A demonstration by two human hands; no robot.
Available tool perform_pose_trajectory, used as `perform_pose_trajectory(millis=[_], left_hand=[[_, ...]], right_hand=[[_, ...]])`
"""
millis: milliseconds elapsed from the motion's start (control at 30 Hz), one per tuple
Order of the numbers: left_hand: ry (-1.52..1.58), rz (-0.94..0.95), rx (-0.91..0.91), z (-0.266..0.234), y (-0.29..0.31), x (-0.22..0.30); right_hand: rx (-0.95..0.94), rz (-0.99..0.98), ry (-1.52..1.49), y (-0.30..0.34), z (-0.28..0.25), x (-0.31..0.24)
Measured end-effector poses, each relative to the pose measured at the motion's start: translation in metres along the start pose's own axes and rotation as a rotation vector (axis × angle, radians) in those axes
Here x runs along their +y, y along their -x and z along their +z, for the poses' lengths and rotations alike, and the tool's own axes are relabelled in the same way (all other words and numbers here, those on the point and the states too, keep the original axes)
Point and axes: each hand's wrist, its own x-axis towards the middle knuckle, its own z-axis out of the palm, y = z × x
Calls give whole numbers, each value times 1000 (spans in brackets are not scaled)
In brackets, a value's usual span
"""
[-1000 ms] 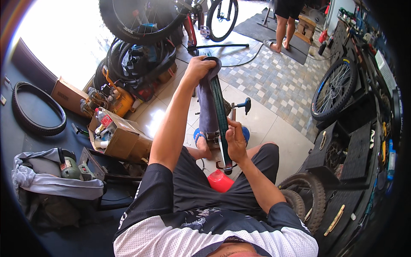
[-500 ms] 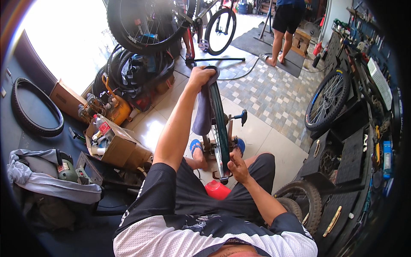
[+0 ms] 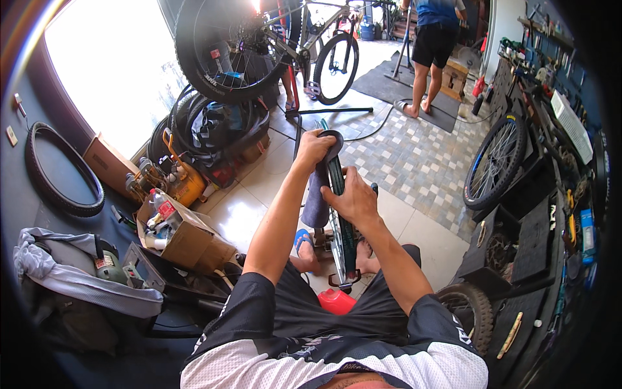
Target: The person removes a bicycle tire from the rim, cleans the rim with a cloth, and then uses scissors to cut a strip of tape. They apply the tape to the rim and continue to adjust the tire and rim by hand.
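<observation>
A narrow bicycle wheel rim (image 3: 348, 249) stands upright between my knees, seen nearly edge-on, its spokes on the left side. At its far upper part, my left hand (image 3: 313, 150) is closed on a grey cloth (image 3: 315, 202). The cloth hangs down along the rim's left side, with a dark rounded fold at the top. My right hand (image 3: 355, 200) sits nearer me on the rim's right side, thumb across the top and fingers bent around it. A stand under the wheel is mostly hidden by it and my arms.
A red container (image 3: 335, 300) lies between my thighs. To the left are a cardboard box (image 3: 188, 233) of bottles and an orange compressor (image 3: 188, 185). Ahead, a bicycle (image 3: 285, 48) hangs on a stand; a person (image 3: 434, 55) stands beyond. A wheel (image 3: 495, 162) leans at right.
My right hand has moved up and away from me, from the rim's near end to its upper part. My left hand stays at the top with the cloth. The view has shifted slightly.
</observation>
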Motion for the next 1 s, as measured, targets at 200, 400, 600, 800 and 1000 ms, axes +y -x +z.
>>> perform_pose_trajectory(millis=[200,400,600,800,1000], left_hand=[[-17,-47,-23,-8,-14,2],[0,-97,-34,-12,-33,-2],[-6,-110,-38,-11,-46,-6],[6,-30,-19,-7,-36,-8],[-37,-23,-34,-6,-9,0]], right_hand=[[64,-17,-41,23,13,8],[51,-45,-113,110,28,40],[-98,30,-49,176,49,83],[-188,1,-108,152,28,83],[84,-40,-123,45,-3,12]])
